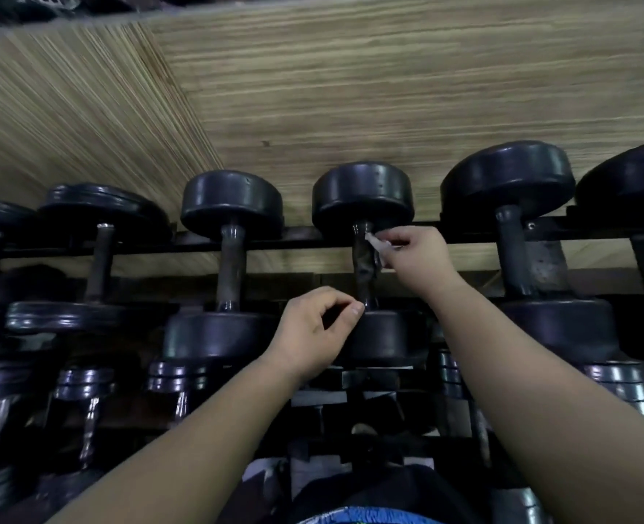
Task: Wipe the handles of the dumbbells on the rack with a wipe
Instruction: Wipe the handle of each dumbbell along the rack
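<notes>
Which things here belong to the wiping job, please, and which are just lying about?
Job: small white wipe, pinched by right hand; dark metal handle of black round-headed dumbbell; left hand beside it.
Not job: wood-grain panel behind; blue fabric at bottom edge.

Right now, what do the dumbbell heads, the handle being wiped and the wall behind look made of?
Dumbbell heads: likely rubber or coated metal; matte black, soft sheen, rounded edges. Handle, where the right hand pinches the wipe: probably metal; dark, worn, dull glints. Wall: wood or wood-look panel; streaked tan grain, matte.
</notes>
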`<state>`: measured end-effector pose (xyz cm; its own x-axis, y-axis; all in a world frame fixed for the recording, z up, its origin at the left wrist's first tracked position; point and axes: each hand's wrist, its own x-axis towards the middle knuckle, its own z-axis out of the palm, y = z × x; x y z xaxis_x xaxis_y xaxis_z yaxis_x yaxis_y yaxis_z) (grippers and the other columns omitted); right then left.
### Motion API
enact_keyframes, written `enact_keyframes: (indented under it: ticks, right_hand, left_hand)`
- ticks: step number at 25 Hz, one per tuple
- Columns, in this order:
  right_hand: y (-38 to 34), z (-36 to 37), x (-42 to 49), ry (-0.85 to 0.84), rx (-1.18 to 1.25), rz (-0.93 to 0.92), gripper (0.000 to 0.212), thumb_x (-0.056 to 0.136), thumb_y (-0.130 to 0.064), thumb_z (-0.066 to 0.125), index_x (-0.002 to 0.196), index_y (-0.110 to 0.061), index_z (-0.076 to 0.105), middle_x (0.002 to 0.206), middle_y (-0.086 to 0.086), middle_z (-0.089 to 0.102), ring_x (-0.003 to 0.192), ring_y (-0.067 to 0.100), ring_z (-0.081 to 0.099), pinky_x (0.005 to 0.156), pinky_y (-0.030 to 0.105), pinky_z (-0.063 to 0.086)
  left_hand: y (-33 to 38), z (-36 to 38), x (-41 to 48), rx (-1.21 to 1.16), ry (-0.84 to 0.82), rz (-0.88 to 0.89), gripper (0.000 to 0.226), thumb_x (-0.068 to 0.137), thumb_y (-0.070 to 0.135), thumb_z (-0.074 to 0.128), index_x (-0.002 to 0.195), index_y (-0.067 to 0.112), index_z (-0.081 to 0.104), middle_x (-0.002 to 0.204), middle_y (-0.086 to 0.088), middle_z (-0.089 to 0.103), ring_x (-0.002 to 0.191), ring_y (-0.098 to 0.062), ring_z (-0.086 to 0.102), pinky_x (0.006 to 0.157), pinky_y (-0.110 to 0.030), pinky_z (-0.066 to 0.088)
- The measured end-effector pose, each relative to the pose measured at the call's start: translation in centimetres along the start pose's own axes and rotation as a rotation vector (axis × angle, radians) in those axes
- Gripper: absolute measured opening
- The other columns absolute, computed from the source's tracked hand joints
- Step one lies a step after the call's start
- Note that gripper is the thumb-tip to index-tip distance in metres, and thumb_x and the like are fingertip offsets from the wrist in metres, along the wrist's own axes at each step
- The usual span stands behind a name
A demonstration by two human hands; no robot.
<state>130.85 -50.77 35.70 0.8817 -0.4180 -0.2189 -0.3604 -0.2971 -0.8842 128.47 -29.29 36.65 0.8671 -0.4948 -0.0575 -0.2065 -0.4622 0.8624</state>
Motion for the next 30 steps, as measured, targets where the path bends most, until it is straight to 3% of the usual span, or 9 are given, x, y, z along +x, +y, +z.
enact_keyframes:
  ticks: [5, 12, 15, 19, 22, 24, 27, 30]
  right_hand:
    - [1.0, 1.0, -0.5, 0.149, 0.051, -0.047, 0.010, 0.093, -0.009, 0.071, 0.094, -0.019, 0.070, 0.082, -0.005, 0.070, 0.067, -0.004, 0.063, 0.064, 0.010, 0.050]
    - [1.1, 1.0, 0.0, 0.115, -0.048, -0.109, 0.018, 0.085, -0.011, 0.079, 0.102, -0.018, 0.080, 0.097, -0.006, 0.070, 0.084, -0.005, 0.065, 0.083, 0.009, 0.049]
    - [0.5, 1.2, 1.2, 0.170, -0.091, -0.140, 0.016, 0.087, -0.011, 0.078, 0.102, -0.013, 0.081, 0.089, -0.010, 0.062, 0.072, -0.012, 0.059, 0.072, 0.001, 0.042]
    - [1.0, 0.5, 1.1, 0.057, -0.101, -0.059, 0.014, 0.083, -0.011, 0.083, 0.095, -0.016, 0.082, 0.076, -0.017, 0.062, 0.070, -0.001, 0.061, 0.074, 0.017, 0.048]
    - [1.8, -0.5, -0.4, -0.130, -0.146, 0.027, 0.015, 0.082, -0.006, 0.082, 0.087, -0.020, 0.079, 0.073, -0.012, 0.066, 0.057, -0.011, 0.059, 0.061, 0.009, 0.046]
    - [1.6, -0.2, -0.2, -0.077, -0.141, 0.012, 0.017, 0.083, -0.007, 0.080, 0.084, -0.023, 0.077, 0.075, -0.009, 0.068, 0.061, -0.007, 0.062, 0.062, 0.011, 0.050]
    - [0.7, 0.9, 1.7, 0.110, -0.043, -0.019, 0.020, 0.083, -0.011, 0.078, 0.087, -0.031, 0.079, 0.079, -0.011, 0.070, 0.073, 0.003, 0.065, 0.075, 0.022, 0.057]
    - [0.8, 1.0, 1.4, 0.094, 0.061, 0.023, 0.013, 0.084, -0.013, 0.079, 0.088, -0.026, 0.080, 0.076, -0.010, 0.072, 0.070, 0.005, 0.066, 0.071, 0.022, 0.056]
  left_hand:
    - [-1.1, 0.8, -0.1, -0.085, 0.038, 0.038, 0.017, 0.098, 0.033, 0.065, 0.095, 0.019, 0.075, 0.095, 0.010, 0.071, 0.096, -0.010, 0.068, 0.087, -0.023, 0.054]
    - [-2.7, 2.3, -0.8, -0.009, 0.099, 0.192, 0.040, 0.091, 0.052, 0.068, 0.105, 0.014, 0.069, 0.104, 0.004, 0.065, 0.101, -0.018, 0.064, 0.090, -0.042, 0.053]
    - [-2.9, 2.9, -0.6, -0.025, 0.166, 0.218, 0.040, 0.091, 0.049, 0.068, 0.102, 0.011, 0.070, 0.100, 0.001, 0.066, 0.097, -0.020, 0.065, 0.085, -0.047, 0.054]
    - [-3.3, 3.1, -0.6, -0.036, 0.195, 0.229, 0.039, 0.090, 0.046, 0.070, 0.100, 0.009, 0.070, 0.099, 0.000, 0.066, 0.095, -0.021, 0.065, 0.082, -0.048, 0.054]
    - [-3.5, 3.3, -0.7, -0.032, 0.207, 0.232, 0.040, 0.089, 0.046, 0.071, 0.100, 0.008, 0.070, 0.099, -0.001, 0.066, 0.094, -0.022, 0.065, 0.081, -0.049, 0.054]
    - [-3.5, 3.4, -0.7, -0.034, 0.218, 0.230, 0.042, 0.089, 0.047, 0.070, 0.100, 0.007, 0.070, 0.098, -0.001, 0.066, 0.093, -0.022, 0.065, 0.079, -0.049, 0.054]
    - [-3.6, 3.5, -0.8, -0.032, 0.236, 0.223, 0.052, 0.093, 0.058, 0.064, 0.100, 0.007, 0.070, 0.098, -0.001, 0.065, 0.093, -0.023, 0.065, 0.077, -0.049, 0.054]
    - [-3.6, 3.6, -0.8, -0.024, 0.243, 0.208, 0.058, 0.094, 0.062, 0.060, 0.100, 0.006, 0.070, 0.097, -0.002, 0.065, 0.092, -0.024, 0.065, 0.076, -0.049, 0.054]
